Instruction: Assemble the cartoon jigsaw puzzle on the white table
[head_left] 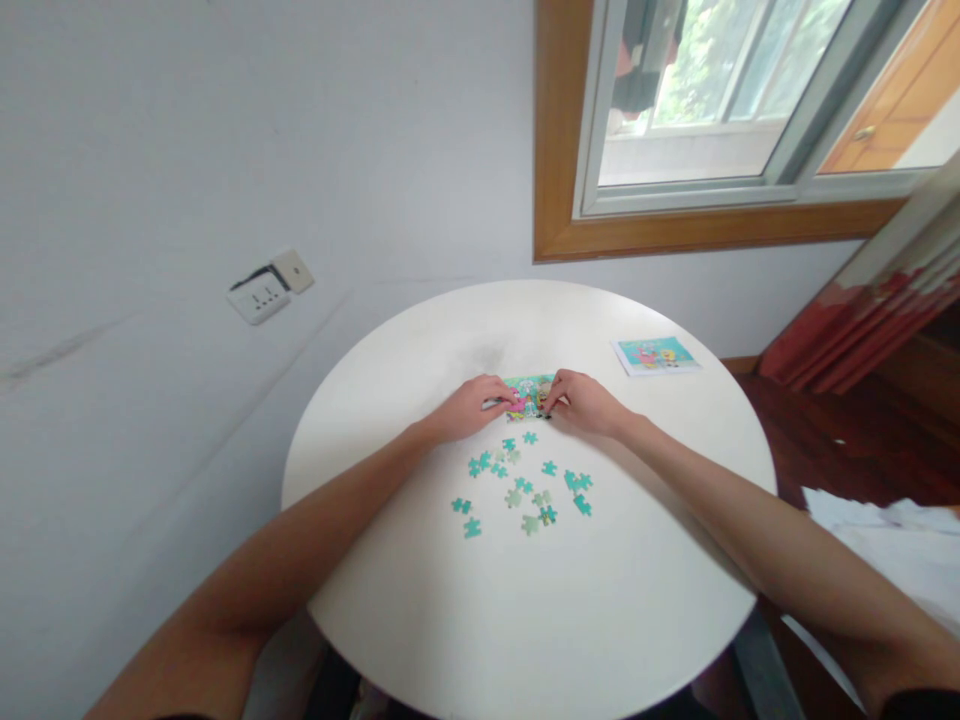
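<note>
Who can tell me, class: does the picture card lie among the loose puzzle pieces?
No, the picture card lies apart, beyond the right hand, while the loose puzzle pieces lie nearer the person.

In the centre of the frame, the left hand and the right hand partly hide the jigsaw picture; whether they grip a piece is too small to tell. The top edge cuts the window, the right edge the curtain.

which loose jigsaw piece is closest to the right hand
The teal jigsaw piece just below the assembled section; it lies nearest the right hand and higher in view than the other loose pieces.
</note>
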